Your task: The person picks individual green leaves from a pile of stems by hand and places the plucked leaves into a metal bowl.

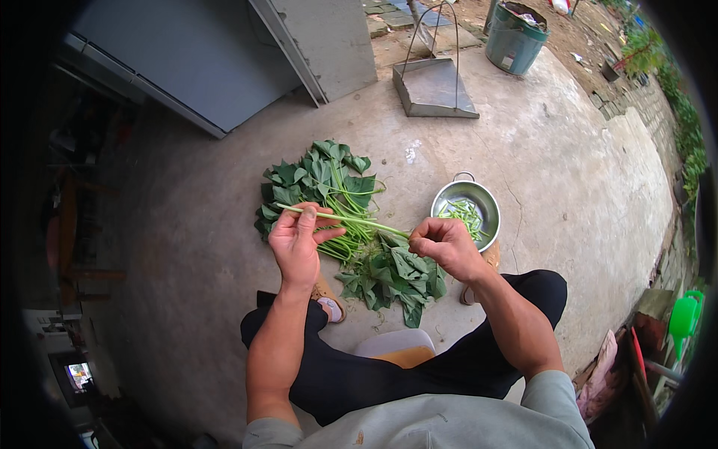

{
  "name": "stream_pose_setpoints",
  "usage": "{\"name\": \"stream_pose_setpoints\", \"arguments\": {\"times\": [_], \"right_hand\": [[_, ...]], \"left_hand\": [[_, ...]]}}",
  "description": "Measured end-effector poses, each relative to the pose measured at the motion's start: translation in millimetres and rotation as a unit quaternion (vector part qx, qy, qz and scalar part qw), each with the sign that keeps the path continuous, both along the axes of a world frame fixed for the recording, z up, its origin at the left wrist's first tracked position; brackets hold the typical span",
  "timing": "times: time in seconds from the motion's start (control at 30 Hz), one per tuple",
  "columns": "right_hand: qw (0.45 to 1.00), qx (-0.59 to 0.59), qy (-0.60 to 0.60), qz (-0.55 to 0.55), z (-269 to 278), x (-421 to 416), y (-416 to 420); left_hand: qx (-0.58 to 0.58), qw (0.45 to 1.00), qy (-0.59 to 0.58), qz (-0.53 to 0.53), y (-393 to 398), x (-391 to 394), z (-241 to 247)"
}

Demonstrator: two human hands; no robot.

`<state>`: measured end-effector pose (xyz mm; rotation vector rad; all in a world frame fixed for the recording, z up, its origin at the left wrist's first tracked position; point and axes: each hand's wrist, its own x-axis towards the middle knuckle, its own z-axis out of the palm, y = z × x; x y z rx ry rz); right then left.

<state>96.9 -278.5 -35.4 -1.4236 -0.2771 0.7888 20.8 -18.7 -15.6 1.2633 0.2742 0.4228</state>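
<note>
A long pale-green leaf stem (359, 221) stretches between my two hands. My left hand (301, 238) pinches its left part between thumb and fingers, and my right hand (443, 247) grips the other end. Below and behind the left hand lies a heap of leafy green stems (320, 174), with the leaves towards the far left. A pile of plucked, partly wilted leaves (401, 275) rests on the floor between my feet. Beyond the right hand stands a round metal pan (492, 210) with short cut stem pieces (465, 216) inside, partly hidden by that hand.
A metal dustpan (437, 90) with a tall wire handle sits on the concrete floor (359, 123) ahead. Behind it to the right is a green bucket (516, 42) holding rubbish. A grey door-like panel (190, 50) rises at upper left. A stool edge (398, 341) shows between my legs.
</note>
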Motion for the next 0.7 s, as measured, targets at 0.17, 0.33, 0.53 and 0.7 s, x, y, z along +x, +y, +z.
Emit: {"name": "stream_pose_setpoints", "arguments": {"times": [0.17, 0.33, 0.53, 0.7], "right_hand": [[1.0, 0.024, -0.009, -0.002, -4.5, -3.3, 4.4], [0.999, 0.025, 0.031, -0.01, -1.4, 0.4, -0.4], [0.999, 0.029, 0.018, -0.024, -3.5, 2.0, -1.7], [0.999, 0.025, 0.02, -0.035, -3.0, 3.0, -2.7]], "left_hand": [[-0.004, 0.999, 0.011, -0.038, -8.1, -1.0, -5.6], [0.034, 0.999, 0.012, -0.017, -8.8, 0.2, -3.6], [0.055, 0.998, 0.02, 0.009, -6.5, 0.7, -4.3], [0.062, 0.997, 0.033, 0.029, -5.2, 0.9, -2.3]]}}
